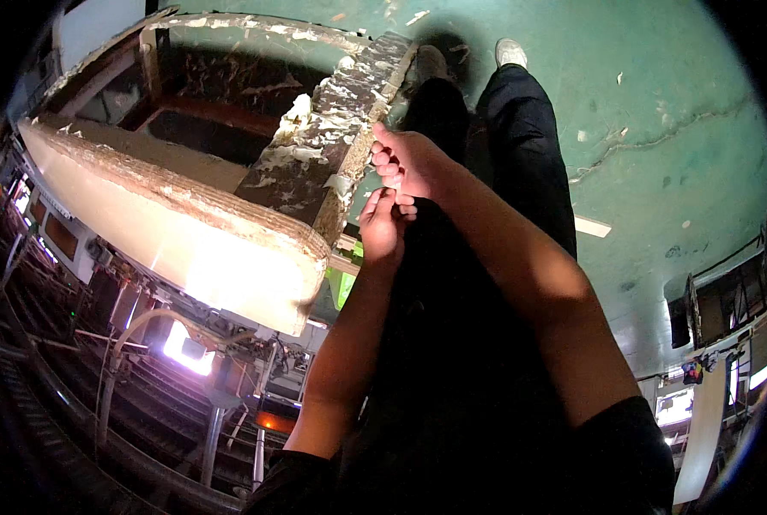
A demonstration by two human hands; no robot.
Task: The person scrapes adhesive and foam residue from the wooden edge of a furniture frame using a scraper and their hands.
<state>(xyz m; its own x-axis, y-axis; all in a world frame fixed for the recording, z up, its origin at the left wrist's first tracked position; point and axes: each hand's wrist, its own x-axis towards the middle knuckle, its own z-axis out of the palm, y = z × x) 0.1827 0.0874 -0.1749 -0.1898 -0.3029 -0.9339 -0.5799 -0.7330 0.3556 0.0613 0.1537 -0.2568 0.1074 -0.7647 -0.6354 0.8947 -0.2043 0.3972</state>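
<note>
My right hand [407,161] is closed, its fingers curled in and the thumb stretched toward the frame edge. Just below it my left hand [382,225] is closed as well, thumb and fingers pressed together against the right hand's lower fingers. Whatever lies between them, if anything, is too small or hidden to name. Both hands are over the near right edge of a large open wooden frame [178,190]. Its dark top board [302,159] carries torn scraps of whitish-yellow foam [295,118], and its long curved rim looks rough and layered.
My feet in light shoes [510,53] stand on a green floor [649,77] with a crack and scattered pale scraps. A pale strip [593,227] lies to the right of my leg. Bright green material [341,285] shows beside my left forearm. Metal posts and pipes [212,446] fill the lower left.
</note>
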